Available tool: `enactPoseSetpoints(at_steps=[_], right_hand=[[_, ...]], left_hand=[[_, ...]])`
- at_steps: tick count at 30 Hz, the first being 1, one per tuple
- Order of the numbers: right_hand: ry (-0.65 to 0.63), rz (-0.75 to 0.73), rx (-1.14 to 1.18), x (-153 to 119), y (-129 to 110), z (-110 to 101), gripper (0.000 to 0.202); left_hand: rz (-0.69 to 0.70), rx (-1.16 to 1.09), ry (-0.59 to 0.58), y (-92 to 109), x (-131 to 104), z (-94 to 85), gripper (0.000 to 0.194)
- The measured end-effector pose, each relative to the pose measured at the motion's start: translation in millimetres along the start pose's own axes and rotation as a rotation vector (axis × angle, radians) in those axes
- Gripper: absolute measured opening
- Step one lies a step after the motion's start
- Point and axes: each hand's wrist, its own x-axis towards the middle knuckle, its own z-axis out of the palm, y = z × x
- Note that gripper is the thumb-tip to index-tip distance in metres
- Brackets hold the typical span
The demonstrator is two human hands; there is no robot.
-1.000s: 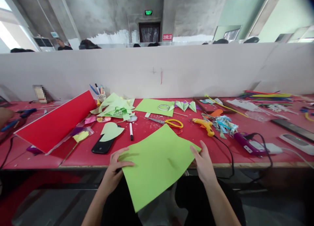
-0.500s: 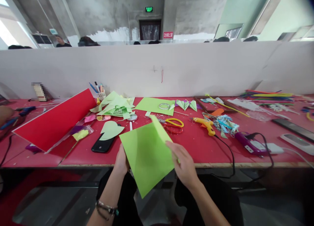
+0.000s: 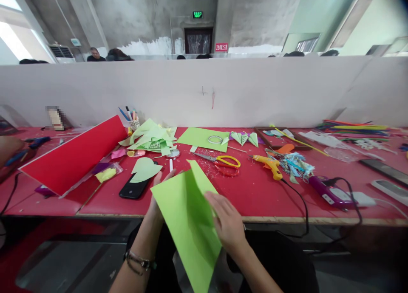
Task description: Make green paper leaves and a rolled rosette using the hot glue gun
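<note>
A sheet of bright green paper [image 3: 183, 216] is held up in front of the table edge, bent inward along its length with its right side curling up. My left hand [image 3: 155, 199] supports it from the left, with the thumb and part of the fingers hidden behind the sheet. On the right side my right hand [image 3: 228, 221] has its fingers closed over the curled edge. Just beyond the paper lie yellow-handled scissors [image 3: 228, 160]. Left of it a heart-shaped pale green paper piece [image 3: 145, 170] rests on a black phone [image 3: 134, 189].
Green paper scraps [image 3: 149, 136] and a pen cup [image 3: 134, 124] stand at the back left, beside a leaning red board [image 3: 79, 157]. A yellow glue gun [image 3: 269, 164], a purple power strip [image 3: 331, 193] and its cable lie right. A white partition [image 3: 159, 89] runs behind.
The green paper has gone from nearly flat to bent, its lower corner dropping lower. My right hand has moved left and inward with the right edge. The camera view has shifted slightly.
</note>
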Motion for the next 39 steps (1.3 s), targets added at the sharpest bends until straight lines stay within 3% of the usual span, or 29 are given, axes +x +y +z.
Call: enactPoseSetpoints(at_steps=[3,6,8,10,13,15,18,21,24,27,31,34,36,39], right_hand=[[0.166,0.302,0.021,4.8,27.1,-11.8,0.037],[0.375,0.655,0.130,14.8,58.0,-23.7,0.031],[0.558,0.923,0.271,20.8,75.2,-26.8,0.027],[0.765,1.089,0.571,24.4,87.1,-25.3,0.021],[1.011,1.168,0.912,26.0,92.8,-20.1,0.018],[1.068,1.172,0.966,25.8,89.0,-18.5,0.020],[1.054,1.169,0.978,24.2,78.1,-19.6,0.019],[1.035,1.214,1.017,20.1,72.2,-21.6,0.015],[1.049,1.294,1.103,13.3,77.4,-21.3,0.012],[1.045,1.312,1.184,6.4,87.7,-18.1,0.012],[1.015,1.308,1.229,0.0,96.9,-14.1,0.012],[1.015,1.305,1.195,-1.6,96.0,-16.2,0.012],[0.981,1.270,1.182,-1.3,90.4,-18.8,0.016],[0.751,1.131,1.201,-2.1,77.4,-18.2,0.033]], left_hand=[[0.046,-0.071,0.100,0.7,-4.5,-12.6,0.059],[-0.030,-0.049,0.179,-13.8,-21.7,-23.3,0.056],[-0.021,-0.075,0.059,-27.4,-37.9,-29.7,0.059],[0.002,-0.098,-0.005,-38.5,-52.6,-36.2,0.057],[0.006,-0.114,-0.102,-44.6,-62.0,-44.7,0.048],[-0.003,-0.073,-0.189,-42.2,-59.0,-47.2,0.047],[0.064,0.082,-0.298,-35.2,-48.4,-44.9,0.055],[0.171,0.272,-0.446,-30.6,-43.0,-39.9,0.075],[0.227,0.485,-0.601,-31.9,-47.0,-38.6,0.090],[0.228,0.665,-0.639,-36.2,-52.4,-39.7,0.090],[0.291,0.877,-0.492,-36.5,-51.3,-35.0,0.077],[0.303,0.908,-0.339,-33.2,-46.4,-29.8,0.066],[0.260,0.841,-0.158,-32.2,-41.7,-28.6,0.054],[0.150,0.601,0.181,-33.4,-32.3,-29.6,0.032]])
